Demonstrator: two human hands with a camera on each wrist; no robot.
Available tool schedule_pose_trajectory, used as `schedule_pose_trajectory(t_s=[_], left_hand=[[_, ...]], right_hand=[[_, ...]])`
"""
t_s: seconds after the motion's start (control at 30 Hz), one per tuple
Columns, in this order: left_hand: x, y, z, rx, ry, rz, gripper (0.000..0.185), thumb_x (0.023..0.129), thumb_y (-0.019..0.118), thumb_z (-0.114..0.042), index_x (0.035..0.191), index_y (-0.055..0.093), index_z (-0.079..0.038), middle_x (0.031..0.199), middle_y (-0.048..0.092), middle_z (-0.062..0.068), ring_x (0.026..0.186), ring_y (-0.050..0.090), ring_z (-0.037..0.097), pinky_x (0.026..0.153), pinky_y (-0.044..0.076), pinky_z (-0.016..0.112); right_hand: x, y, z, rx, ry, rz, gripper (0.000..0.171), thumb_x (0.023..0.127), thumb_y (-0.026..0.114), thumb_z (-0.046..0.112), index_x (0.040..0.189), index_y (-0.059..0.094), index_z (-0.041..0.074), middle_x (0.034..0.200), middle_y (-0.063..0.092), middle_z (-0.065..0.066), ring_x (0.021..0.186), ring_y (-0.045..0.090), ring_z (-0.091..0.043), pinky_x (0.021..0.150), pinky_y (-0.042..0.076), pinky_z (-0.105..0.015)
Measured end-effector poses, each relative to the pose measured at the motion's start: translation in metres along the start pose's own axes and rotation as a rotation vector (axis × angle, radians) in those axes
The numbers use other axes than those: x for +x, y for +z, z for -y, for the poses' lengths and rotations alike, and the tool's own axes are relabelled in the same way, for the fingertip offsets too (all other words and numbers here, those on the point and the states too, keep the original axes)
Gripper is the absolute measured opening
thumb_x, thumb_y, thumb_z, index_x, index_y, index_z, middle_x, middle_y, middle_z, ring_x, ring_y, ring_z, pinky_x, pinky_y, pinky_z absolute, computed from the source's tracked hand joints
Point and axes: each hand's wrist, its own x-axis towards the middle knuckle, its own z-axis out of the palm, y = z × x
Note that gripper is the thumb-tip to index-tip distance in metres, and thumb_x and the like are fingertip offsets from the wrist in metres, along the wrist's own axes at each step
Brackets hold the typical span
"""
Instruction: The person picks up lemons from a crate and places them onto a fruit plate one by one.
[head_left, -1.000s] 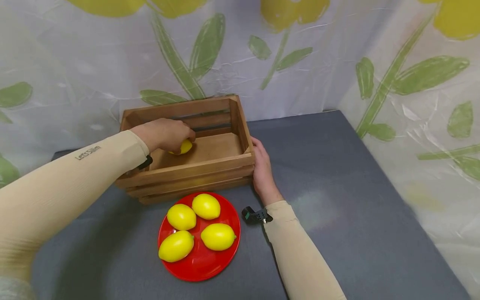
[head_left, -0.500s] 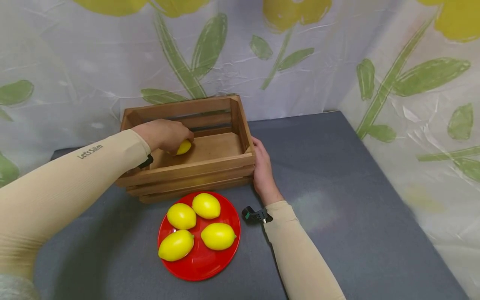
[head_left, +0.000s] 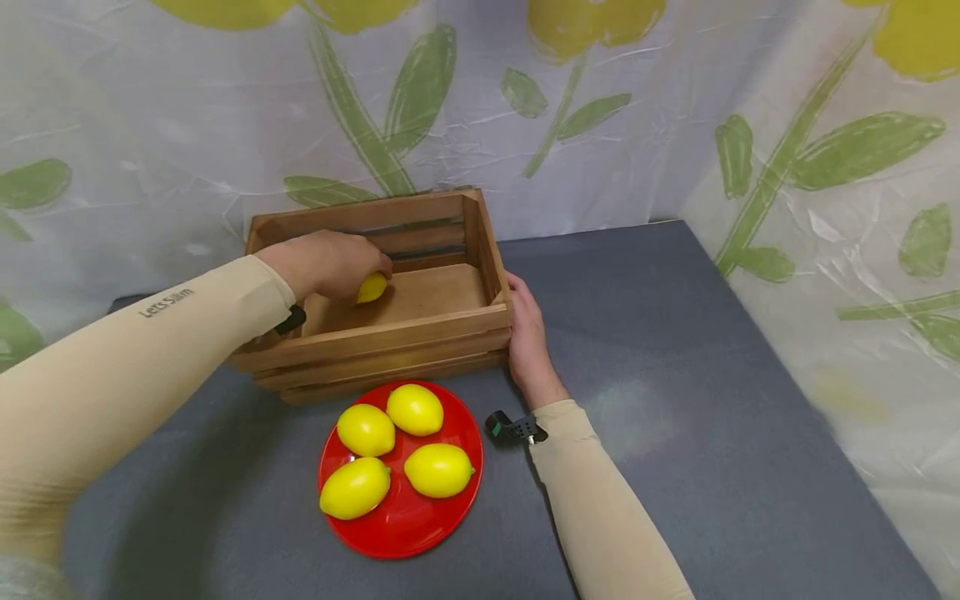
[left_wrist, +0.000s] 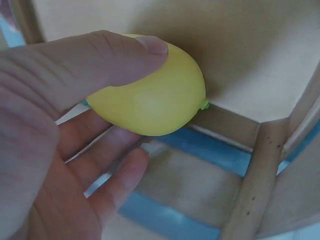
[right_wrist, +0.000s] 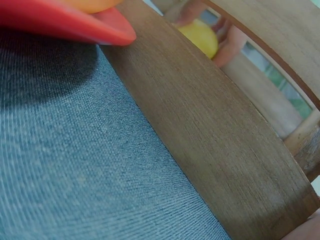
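While the left hand [head_left: 330, 262] reaches down inside the wooden crate [head_left: 420, 333], its grip is closed round a yellow lemon [head_left: 372, 287]: the left wrist view shows the thumb [left_wrist: 100, 55] pressed over the top of the fruit and the fingers [left_wrist: 117, 187] cupped beneath it, which keeps the round, smooth thing from rolling off. The lemon sits low in the crate, toward its back left part, close above the floor board; whether it touches the board cannot be told. The right hand [head_left: 527, 337] lies flat against the crate's right end, fingers straight, apparently to hold the crate steady on the grey bench [head_left: 675, 400]. Just in front of the crate stands a red plate [head_left: 401, 529] with four more lemons [head_left: 438, 469] lying on it, all within easy reach of the left arm.

Compared with half a second ago, the left hand and its lemon have shifted slightly toward the crate's back wall; the right hand, the plate and the crate lie as they did.
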Motion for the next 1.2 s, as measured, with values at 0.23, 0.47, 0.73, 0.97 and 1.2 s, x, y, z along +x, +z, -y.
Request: schedule_pose_trajectory(t_s=[0.23,0.47,0.73,0.97,1.2], left_hand=[[-0.021,-0.016,-0.003,-0.016,0.061,-0.126,0.044,0.093,0.076,-0.004,0.136,0.07,-0.012,0.13,0.071,0.016,0.103,0.065,0.031,0.089,0.058,0.051],[-0.04,-0.024,-0.019,0.02,0.054,-0.185,0.058,0.089,0.087,-0.014,0.143,0.067,-0.019,0.145,0.065,0.016,0.116,0.069,0.035,0.095,0.06,0.058],[-0.06,-0.03,-0.032,0.076,0.081,-0.296,0.062,0.085,0.091,-0.016,0.142,0.067,-0.019,0.135,0.068,0.011,0.117,0.068,0.035,0.104,0.056,0.058],[-0.089,-0.037,-0.048,0.116,0.086,-0.355,0.065,0.086,0.09,-0.013,0.145,0.065,-0.018,0.138,0.067,0.011,0.121,0.066,0.039,0.108,0.053,0.058],[-0.125,-0.038,-0.075,0.166,0.135,-0.447,0.059,0.087,0.088,-0.011,0.142,0.067,-0.018,0.139,0.069,0.009,0.123,0.068,0.035,0.107,0.055,0.053]], right_hand=[[0.002,0.001,-0.001,0.016,0.012,-0.015,0.046,0.114,0.041,0.035,0.151,0.06,0.017,0.158,0.054,-0.008,0.142,0.051,-0.028,0.118,0.042,-0.049],[0.009,-0.007,-0.002,0.016,0.016,-0.015,0.046,0.115,0.04,0.037,0.151,0.059,0.016,0.158,0.053,-0.008,0.142,0.05,-0.028,0.119,0.041,-0.048],[0.018,-0.015,-0.005,0.014,0.014,-0.013,0.048,0.116,0.038,0.039,0.153,0.057,0.015,0.159,0.052,-0.009,0.141,0.049,-0.027,0.12,0.041,-0.048],[0.018,-0.016,-0.007,0.003,0.012,-0.014,0.048,0.116,0.039,0.039,0.153,0.056,0.013,0.158,0.051,-0.009,0.14,0.049,-0.026,0.118,0.04,-0.046],[0.017,-0.013,-0.004,0.007,-0.007,-0.008,0.048,0.116,0.039,0.038,0.152,0.057,0.011,0.157,0.052,-0.01,0.14,0.048,-0.025,0.119,0.039,-0.046]])
